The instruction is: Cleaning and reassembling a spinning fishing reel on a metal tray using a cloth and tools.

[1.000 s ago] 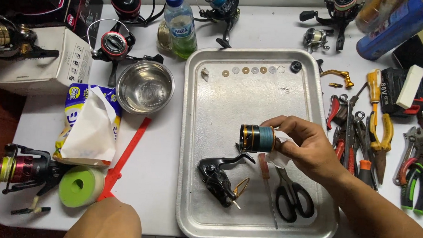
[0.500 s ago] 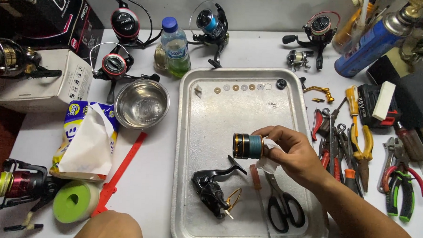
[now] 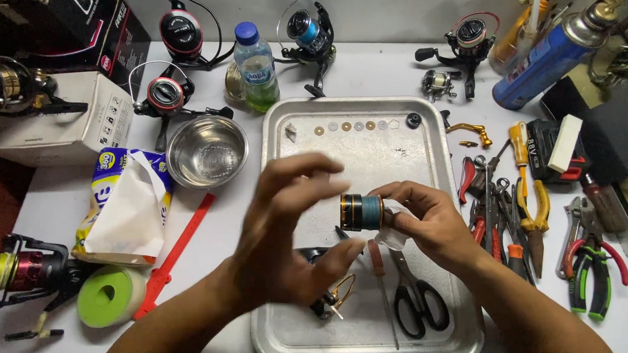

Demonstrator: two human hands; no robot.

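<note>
Gripping a cylindrical line-wound spool (image 3: 361,212), the right hand (image 3: 430,226) faces the open-fingered left hand (image 3: 284,245) above a metal tray (image 3: 452,202).

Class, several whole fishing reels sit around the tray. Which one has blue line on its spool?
The reel at the back, just right of the water bottle; the others show red, black or gold spools.
</note>
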